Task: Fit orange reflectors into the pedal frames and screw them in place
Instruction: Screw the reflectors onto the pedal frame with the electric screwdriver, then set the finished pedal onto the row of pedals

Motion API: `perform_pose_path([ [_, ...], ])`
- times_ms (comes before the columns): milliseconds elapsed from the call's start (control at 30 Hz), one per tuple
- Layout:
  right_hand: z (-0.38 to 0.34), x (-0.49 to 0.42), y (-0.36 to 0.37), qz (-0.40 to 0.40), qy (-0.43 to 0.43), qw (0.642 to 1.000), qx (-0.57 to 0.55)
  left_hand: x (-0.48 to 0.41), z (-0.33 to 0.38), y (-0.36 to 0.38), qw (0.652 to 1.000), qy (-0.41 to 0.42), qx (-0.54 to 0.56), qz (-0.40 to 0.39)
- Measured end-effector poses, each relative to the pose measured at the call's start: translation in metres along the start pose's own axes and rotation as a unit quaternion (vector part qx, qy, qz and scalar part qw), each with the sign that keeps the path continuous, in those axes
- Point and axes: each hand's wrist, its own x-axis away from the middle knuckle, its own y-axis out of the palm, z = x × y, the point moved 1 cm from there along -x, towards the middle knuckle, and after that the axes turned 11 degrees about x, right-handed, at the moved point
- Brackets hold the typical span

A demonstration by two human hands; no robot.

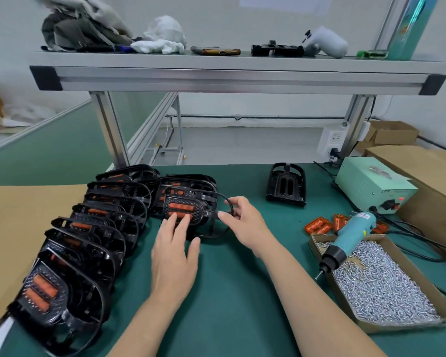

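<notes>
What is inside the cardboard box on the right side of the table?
The cardboard box holds a heap of small silver screws. A teal electric screwdriver lies over its far left corner and covers what is beneath it. The box floor is mostly hidden by the heap.

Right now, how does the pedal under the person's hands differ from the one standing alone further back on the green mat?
The held pedal has orange reflectors in its slots; the slots of the lone pedal are empty. The left hand rests on the held pedal and the right hand pinches its black loop; nothing touches the lone pedal. Both are black frames of like shape.
</notes>
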Motion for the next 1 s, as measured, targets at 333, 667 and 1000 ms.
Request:
perform_pose_path([
  [333,-0.010,-0.017,0.016,0.006,0.013,0.998,0.060,-0.004,-0.013,0.013,0.985,-0.022,-0.143,-0.091],
  [667,0.004,-0.070,-0.070,0.079,0.135,0.871,0.466,-0.004,-0.012,0.013,0.985,-0.023,-0.143,-0.089],
  [1000,0.027,-0.075,-0.098,0.026,0.151,0.792,0.591,-0.004,-0.011,0.009,0.996,-0.029,-0.060,-0.064],
])
